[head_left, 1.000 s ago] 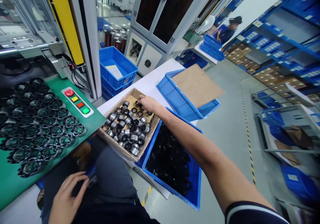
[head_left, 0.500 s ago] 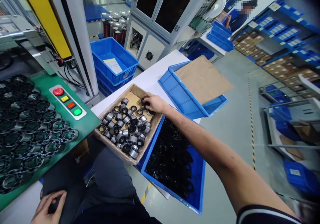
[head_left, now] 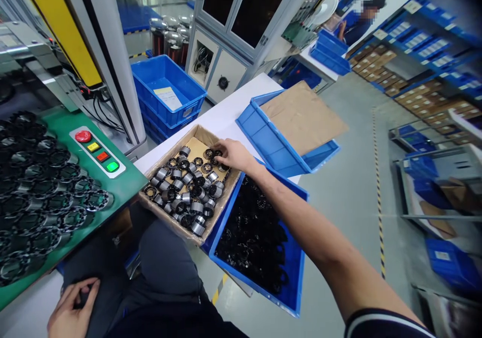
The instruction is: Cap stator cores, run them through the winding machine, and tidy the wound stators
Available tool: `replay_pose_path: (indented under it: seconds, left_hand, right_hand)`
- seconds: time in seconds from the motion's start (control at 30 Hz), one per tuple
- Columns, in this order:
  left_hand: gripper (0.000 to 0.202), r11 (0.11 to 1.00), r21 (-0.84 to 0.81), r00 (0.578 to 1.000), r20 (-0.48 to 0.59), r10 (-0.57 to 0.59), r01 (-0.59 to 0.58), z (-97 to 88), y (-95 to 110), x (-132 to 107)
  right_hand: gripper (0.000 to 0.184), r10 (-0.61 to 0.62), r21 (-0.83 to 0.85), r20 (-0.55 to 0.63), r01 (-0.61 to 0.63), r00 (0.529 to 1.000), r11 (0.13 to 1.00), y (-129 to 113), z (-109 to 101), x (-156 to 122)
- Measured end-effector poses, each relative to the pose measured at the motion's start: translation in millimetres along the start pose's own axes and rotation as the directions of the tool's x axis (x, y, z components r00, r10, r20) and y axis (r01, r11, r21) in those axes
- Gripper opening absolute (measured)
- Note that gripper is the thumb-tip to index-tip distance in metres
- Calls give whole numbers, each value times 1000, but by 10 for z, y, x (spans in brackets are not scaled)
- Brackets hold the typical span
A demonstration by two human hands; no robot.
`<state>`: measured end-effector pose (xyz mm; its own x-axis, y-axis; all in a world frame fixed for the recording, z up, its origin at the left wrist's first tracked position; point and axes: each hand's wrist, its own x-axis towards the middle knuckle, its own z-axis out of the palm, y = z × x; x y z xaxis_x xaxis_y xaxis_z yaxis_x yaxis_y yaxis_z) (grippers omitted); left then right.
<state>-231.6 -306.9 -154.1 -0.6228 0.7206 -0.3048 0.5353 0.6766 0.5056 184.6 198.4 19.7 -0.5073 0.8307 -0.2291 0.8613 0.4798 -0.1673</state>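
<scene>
- Right hand is reaching across into the cardboard box, far corner. Fingers are curling down onto the metal rings there, touching one or two dark ones; can't tell whether the grip is actually closing on a piece.
- Box is sitting on the white desk, near edge hanging over toward the lap. Rings are lying loose in it, silver and black mixed, mostly piling in the near half; bare cardboard is showing by the far wall.
- Left hand is resting low on the lap, fingers curling over something small and dark; too hidden to say what, or whether it's gripping.
- Just right of the box, touching it: blue bin full of black parts, directly under the right forearm.
- Behind that, a second blue bin with a brown cardboard sheet lying across it, close to the reaching hand's far side.
- Left: green machine deck carrying rows of black ring parts, plus a button panel with red, yellow, orange and green buttons.
- Further back: empty-looking blue crate with a paper slip on the floor, grey cabinet, shelving with blue bins at right, another person working far off.
</scene>
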Motion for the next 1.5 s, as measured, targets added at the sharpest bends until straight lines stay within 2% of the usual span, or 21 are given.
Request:
replay_pose_path:
  seconds: [0.17,0.27,0.57,0.77,1.0,1.23,1.37,1.5]
  left_hand:
    - [55,1000,-8,1000,29,11,-11,-12,16,40]
    - [54,999,-28,999,6,34,-34,-22,-11,20]
    - [46,992,-84,994,-74,86,-92,-66,-48,-67]
    - [45,990,-113,993,-93,76,-86,-99,-169,-82]
    - [44,976,-187,985,-148,87,-114,-103,-308,-126]
    - [42,957,-230,974,-179,139,-179,-109,-381,-138]
    - [42,954,-231,970,-194,149,-193,-127,-393,-156]
    - [42,953,-239,969,-203,138,-185,-149,-380,-238]
  right_hand:
    - [49,142,-22,-5,-142,990,990,-396,233,-84]
    - [46,233,-56,-11,-234,972,971,-552,278,-53]
    - [45,413,-94,-22,-413,910,906,-842,253,-9]
    - [46,495,-89,1,-492,869,866,-897,224,10]
    - [46,510,-136,34,-501,860,854,-1013,231,31]
    - [46,535,-142,144,-517,833,844,-1068,188,146]
    - [44,487,-112,165,-474,858,873,-1081,79,50]
    - [37,415,-105,115,-404,903,909,-1162,-218,-183]
